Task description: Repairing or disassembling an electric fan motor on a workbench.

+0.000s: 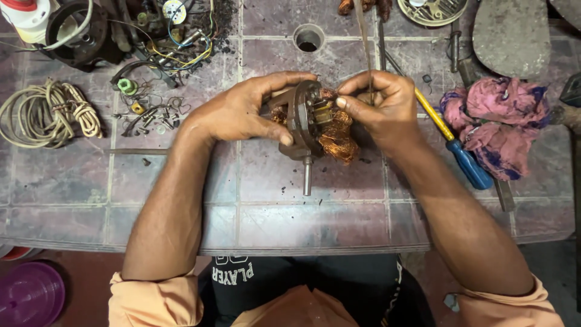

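My left hand (242, 112) grips a small brown motor housing (301, 124) above the tiled table, thumb on its near side and fingers over the top. A steel shaft (307, 177) points down from it toward me. Tangled copper winding wire (338, 136) bulges from the housing's right side. My right hand (378, 106) pinches a thin flat strip (364, 42) that runs up and away from the windings, fingertips pressed at the winding's top.
A yellow-and-blue screwdriver (454, 142) and a pink-purple rag (499, 124) lie to the right. A coiled cream cord (45, 112), loose screws and wired parts (169, 42) lie left. The table (181, 224) has a round hole (308, 39) at the back. A purple tub (30, 297) stands below left.
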